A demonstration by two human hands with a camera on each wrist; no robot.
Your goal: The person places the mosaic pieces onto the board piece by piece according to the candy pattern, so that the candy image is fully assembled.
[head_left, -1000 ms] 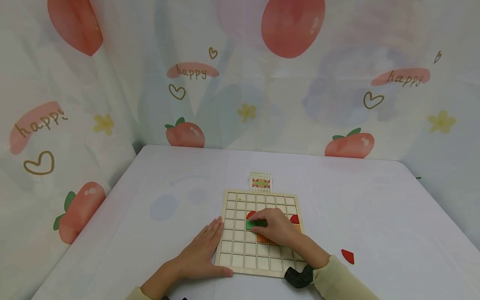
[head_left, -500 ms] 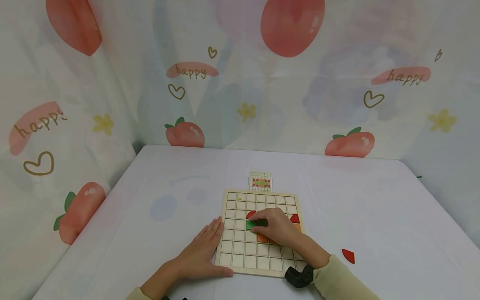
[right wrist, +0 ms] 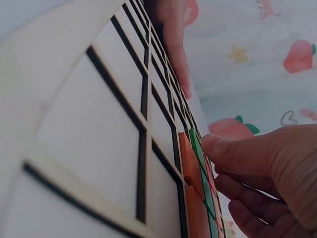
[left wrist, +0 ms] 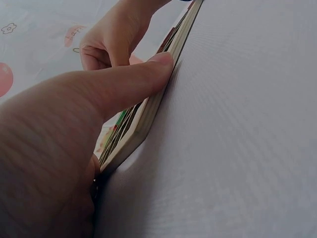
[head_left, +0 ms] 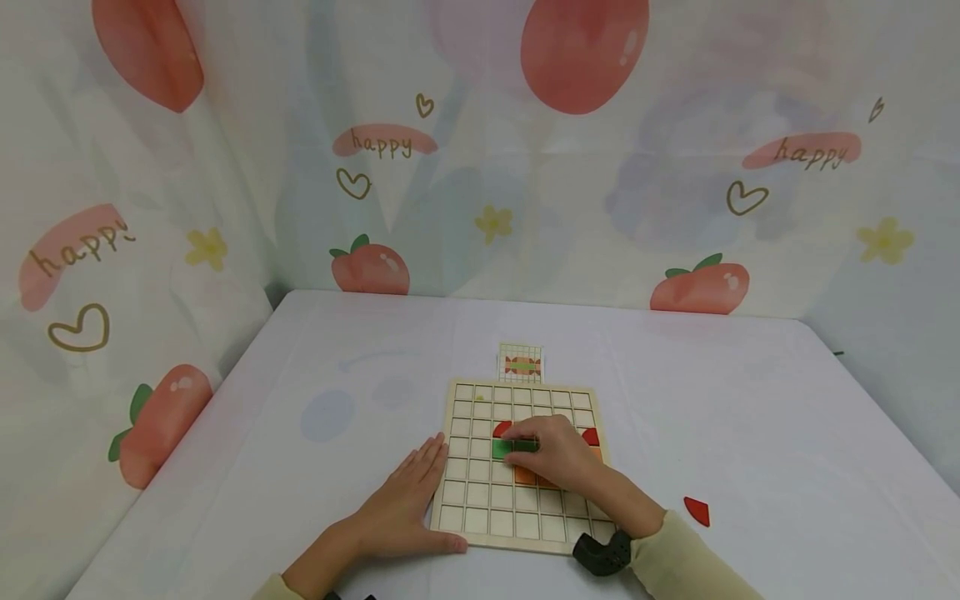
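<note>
A wooden grid board (head_left: 476,522) lies on the table, with orange, green and red tiles in its middle cells. My left hand (head_left: 397,508) rests along its left edge, fingers straight, with the thumb on the front edge. In the left wrist view, the left thumb (left wrist: 133,84) touches the board rim. My right hand (head_left: 558,454) is over the middle, with thumb and index finger pinching at a green tile (head_left: 526,446). The right wrist view has the right thumb (right wrist: 237,151) right at the green row (right wrist: 195,144), beside the orange tiles (right wrist: 188,163).
A small pattern card (head_left: 521,364) lies just behind the board. A loose red quarter-round tile (head_left: 697,512) lies on the table at the right. Red tiles (head_left: 591,437) also sit in the board's right part. A printed cloth backdrop (head_left: 570,183) encloses the table.
My right hand has shifted very slightly to the right over the green tiles, showing a little more green. The left hand and board stay in place.
</note>
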